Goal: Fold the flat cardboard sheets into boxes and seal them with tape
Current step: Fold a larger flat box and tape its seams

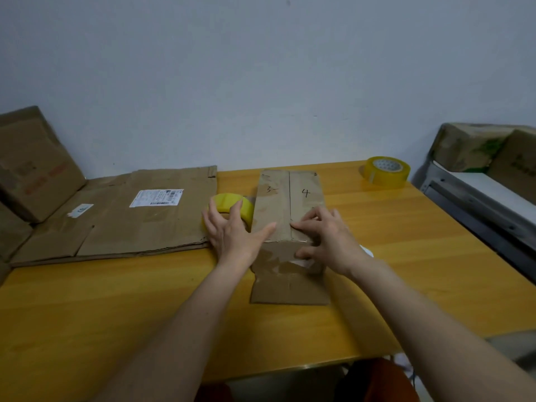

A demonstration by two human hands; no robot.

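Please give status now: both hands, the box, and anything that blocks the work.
Left hand holds tape roll, thumb on box. Right hand presses top seam, fingers straight. Nothing in the way.

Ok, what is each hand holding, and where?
Left hand grips the tape roll through its core. Right hand holds nothing, fingers pressing the box top.
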